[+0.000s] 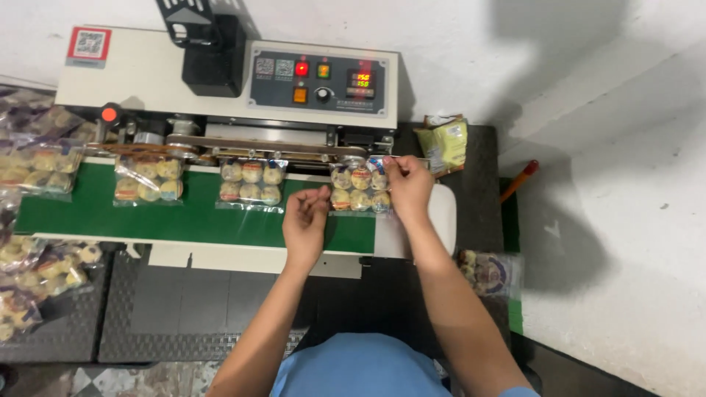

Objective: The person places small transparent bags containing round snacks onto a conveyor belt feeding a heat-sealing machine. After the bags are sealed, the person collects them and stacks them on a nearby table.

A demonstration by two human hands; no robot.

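A clear bag of small round cakes (pixel 359 190) lies at the right end of the green conveyor belt (pixel 191 217) of a band sealing machine (pixel 228 81). My right hand (pixel 409 187) pinches the bag's top right corner at the machine's sealing slot. Just left of that bag, my left hand (pixel 306 224) hovers over the belt with fingers loosely curled and nothing in it. Two more bags of cakes (pixel 251 184) (pixel 148 180) ride the belt further left, their tops in the sealing slot.
Sealed bags pile up at the left (pixel 37 169) and lower left (pixel 29 272). One more bag (pixel 489 270) lies by my right forearm. A green packet (pixel 443 143) sits right of the machine. Black mats (pixel 176 309) cover the table.
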